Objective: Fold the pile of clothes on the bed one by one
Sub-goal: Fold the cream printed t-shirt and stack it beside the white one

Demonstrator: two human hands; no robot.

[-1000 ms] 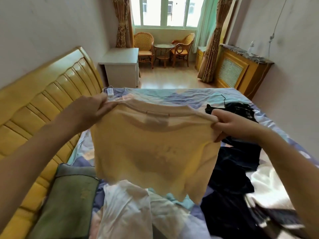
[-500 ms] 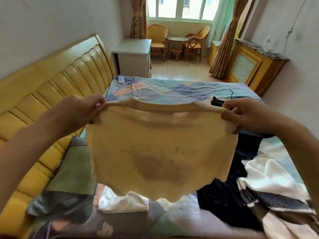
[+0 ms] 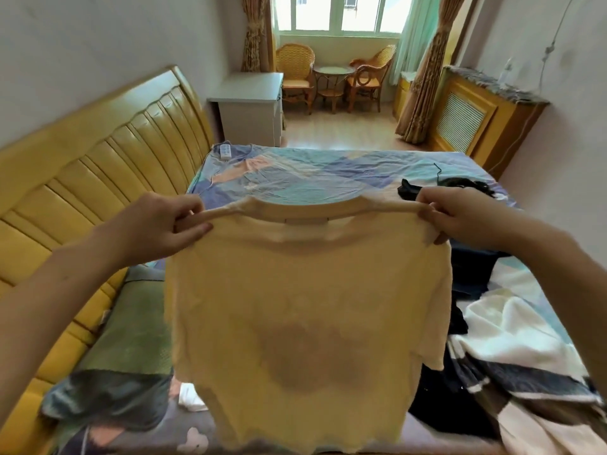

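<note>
A pale yellow T-shirt hangs spread out in the air over the bed, collar up, with a dark print showing faintly through its lower half. My left hand pinches its left shoulder. My right hand pinches its right shoulder. Below and to the right lies the pile of clothes: black, white and striped pieces, partly hidden behind the shirt. A small white piece shows under the shirt's left edge.
The bed's patterned sheet is bare at its far end, with a white remote near the yellow headboard. A green pillow lies at left. Beyond stand a grey cabinet, wicker chairs and a radiator cover.
The shirt has been pulled wider and held flatter between my hands, hanging further down in view. The view has shifted, showing more of the far bed.
</note>
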